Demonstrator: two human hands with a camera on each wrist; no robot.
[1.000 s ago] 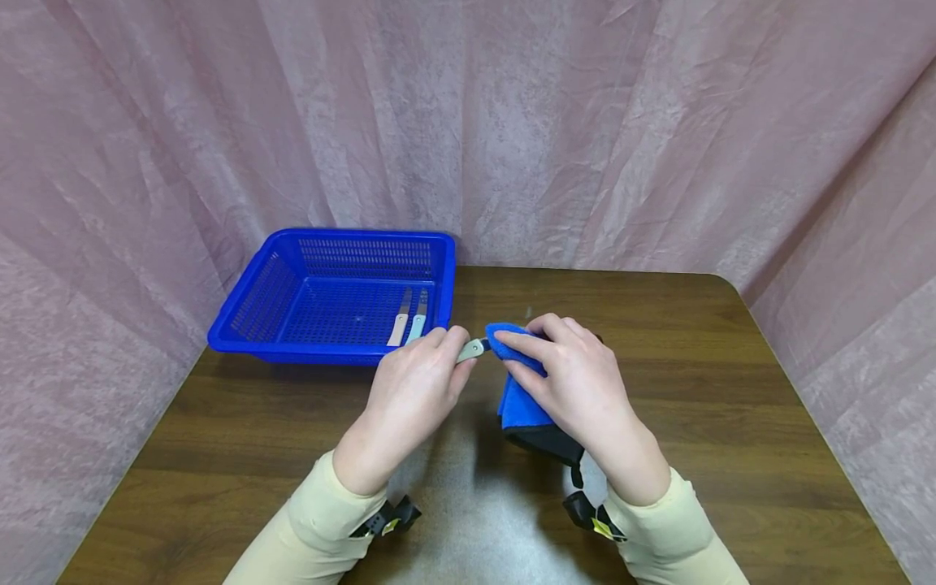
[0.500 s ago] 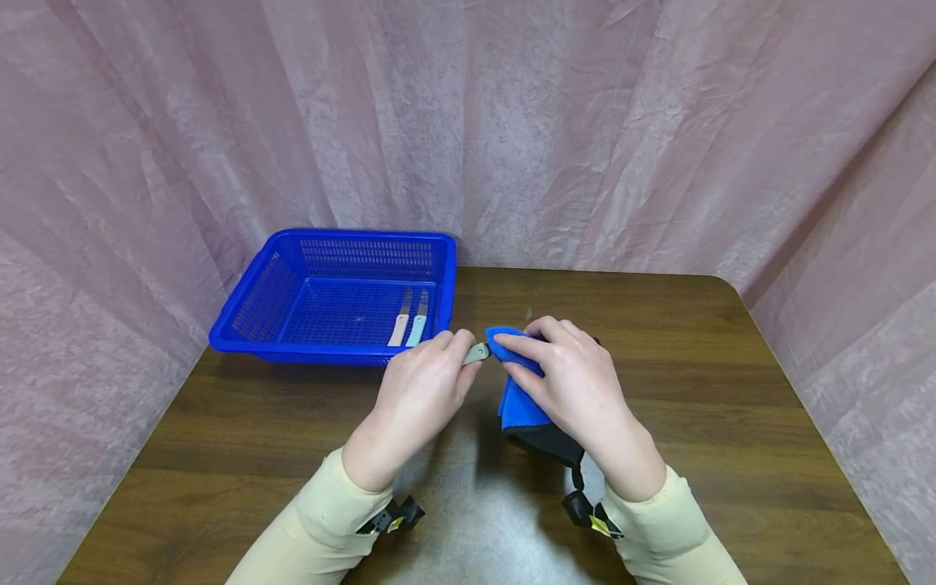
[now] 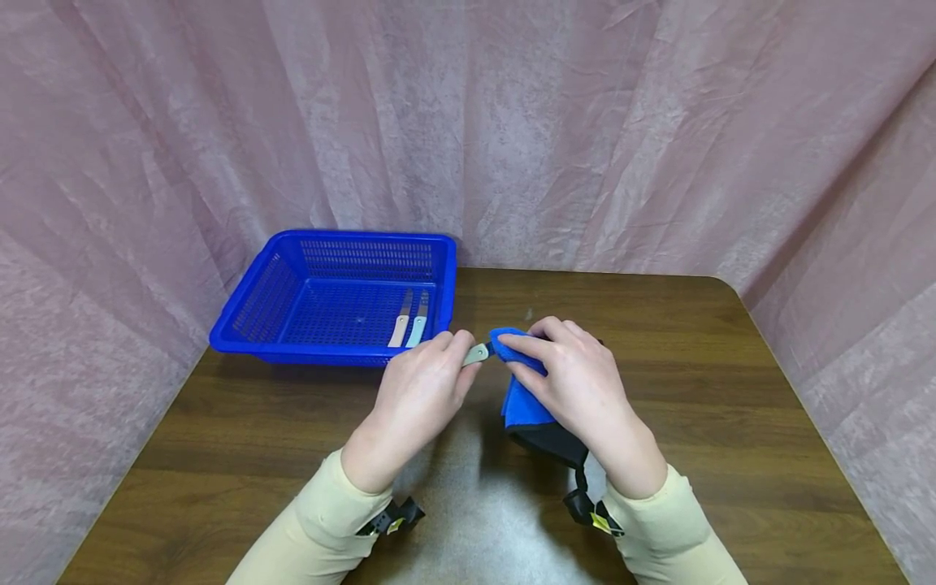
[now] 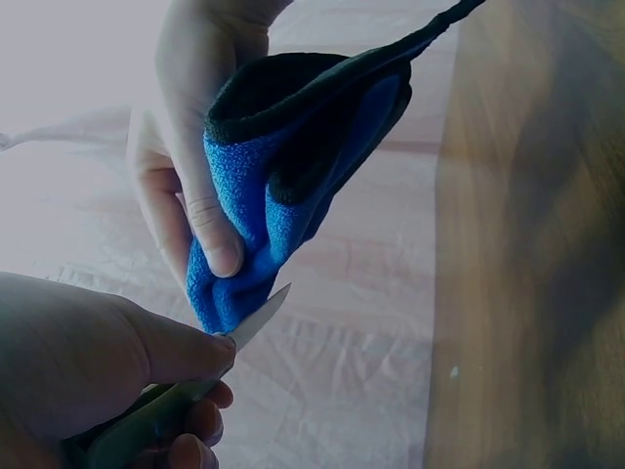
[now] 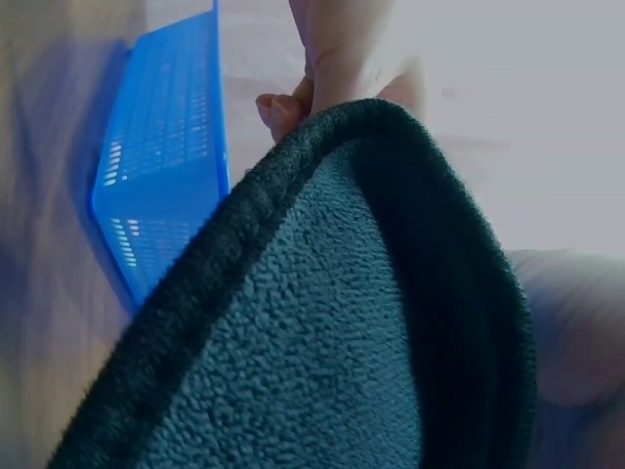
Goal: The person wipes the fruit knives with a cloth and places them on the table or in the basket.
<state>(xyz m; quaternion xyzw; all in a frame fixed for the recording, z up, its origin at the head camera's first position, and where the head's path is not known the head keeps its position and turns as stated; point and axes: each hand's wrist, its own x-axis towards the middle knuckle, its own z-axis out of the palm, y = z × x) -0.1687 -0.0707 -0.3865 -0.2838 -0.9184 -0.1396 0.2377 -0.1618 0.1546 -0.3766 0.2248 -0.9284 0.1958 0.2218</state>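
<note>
My left hand (image 3: 424,382) grips the pale green handle of a small knife (image 3: 477,353). In the left wrist view the bare blade (image 4: 266,318) shows past the thumb, its tip pointing away from the hand. A blue cloth (image 3: 528,402) with a dark underside and black edging is pinched in my right hand (image 3: 574,378), its folded end right at the blade. The cloth (image 5: 303,332) fills much of the right wrist view and hides most of the right fingers there. Both hands are above the table, just right of the basket.
A blue plastic basket (image 3: 332,355) stands at the back left of the wooden table (image 3: 695,390). Inside it, a pink-handled knife (image 3: 400,321) and a light blue-handled knife (image 3: 418,321) lie side by side. A pink curtain (image 3: 468,138) hangs behind the table.
My left hand has shifted slightly right with the knife. The cloth's end came up against the handle half a second ago; now a bit of blade shows between them again.
</note>
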